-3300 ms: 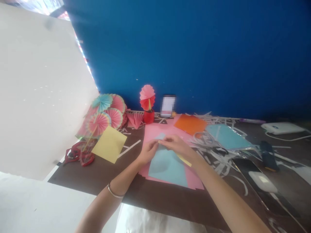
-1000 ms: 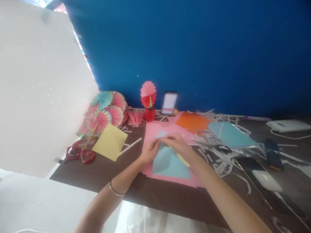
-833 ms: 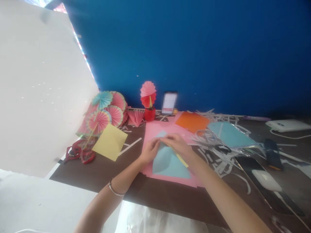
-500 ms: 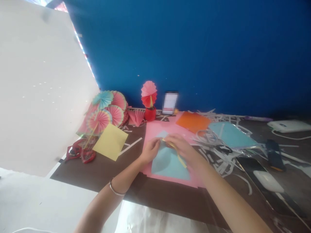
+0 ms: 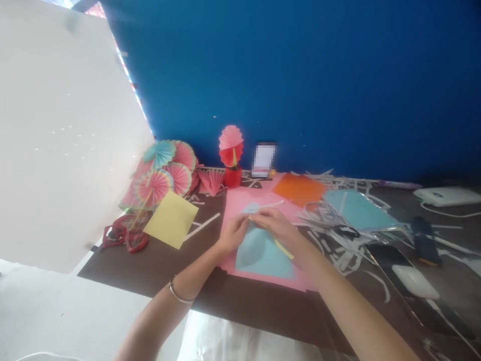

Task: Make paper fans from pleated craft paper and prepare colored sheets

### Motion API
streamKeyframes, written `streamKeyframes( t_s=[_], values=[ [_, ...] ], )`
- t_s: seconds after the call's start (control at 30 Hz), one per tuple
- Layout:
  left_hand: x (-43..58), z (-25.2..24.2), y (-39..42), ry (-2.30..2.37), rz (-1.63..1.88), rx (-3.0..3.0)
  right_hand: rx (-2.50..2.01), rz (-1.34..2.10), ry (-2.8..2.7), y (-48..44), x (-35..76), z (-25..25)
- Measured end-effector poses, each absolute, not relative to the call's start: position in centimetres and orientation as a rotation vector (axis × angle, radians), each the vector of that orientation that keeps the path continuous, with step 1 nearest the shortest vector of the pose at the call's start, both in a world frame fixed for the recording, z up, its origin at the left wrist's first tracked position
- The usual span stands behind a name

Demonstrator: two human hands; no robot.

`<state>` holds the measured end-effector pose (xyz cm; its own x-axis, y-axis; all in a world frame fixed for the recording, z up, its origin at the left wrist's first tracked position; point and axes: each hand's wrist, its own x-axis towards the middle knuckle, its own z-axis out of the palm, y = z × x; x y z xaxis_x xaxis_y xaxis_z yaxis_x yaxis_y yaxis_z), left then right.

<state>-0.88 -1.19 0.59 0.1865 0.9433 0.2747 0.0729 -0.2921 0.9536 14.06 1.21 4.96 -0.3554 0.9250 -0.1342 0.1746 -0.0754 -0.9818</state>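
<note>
Over a light blue sheet of paper [image 5: 259,255], my two hands meet at the fingertips. My right hand [image 5: 280,228] is closed on a narrow yellow paper strip [image 5: 284,249], whose lower end sticks out below the palm. The fingers of my left hand [image 5: 233,234] are pinched against the strip's far end, beside the right fingertips; what exactly they grip is hidden. A thin white strip [image 5: 274,204] shows just beyond the right knuckles. Under the blue sheet lies larger pink paper [image 5: 235,200].
Pleated paper fans [image 5: 154,188], red-handled scissors [image 5: 136,241] and a yellow sheet [image 5: 172,220] are at left. Behind stand a red pot [image 5: 233,177] with a paper rosette and a phone [image 5: 263,160]. Right: orange paper [image 5: 298,189], white scraps [image 5: 347,250], a tablet-like device [image 5: 394,260].
The white strip has come into view above my right hand. My right hand has turned slightly, and less of the yellow strip shows. My left hand has hardly moved.
</note>
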Motion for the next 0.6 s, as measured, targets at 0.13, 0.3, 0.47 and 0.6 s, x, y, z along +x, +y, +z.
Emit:
streamKeyframes(
  t_s=[0.13,0.3,0.47,0.6],
  values=[
    [-0.9,0.5,-1.2,1.008,1.213,1.581,-1.217,1.487,-1.548,1.3,14.1,4.7],
    [-0.9,0.6,-1.2,1.019,1.186,1.582,-1.22,1.492,-1.557,1.2,14.1,4.9],
    [-1.1,0.7,-1.2,1.005,1.161,1.577,-1.223,1.535,-1.55,1.0,14.4,5.6],
    [-1.1,0.7,-1.1,1.0,1.135,1.597,-1.246,1.589,-1.548,0.8,14.6,6.1]
  ],
)
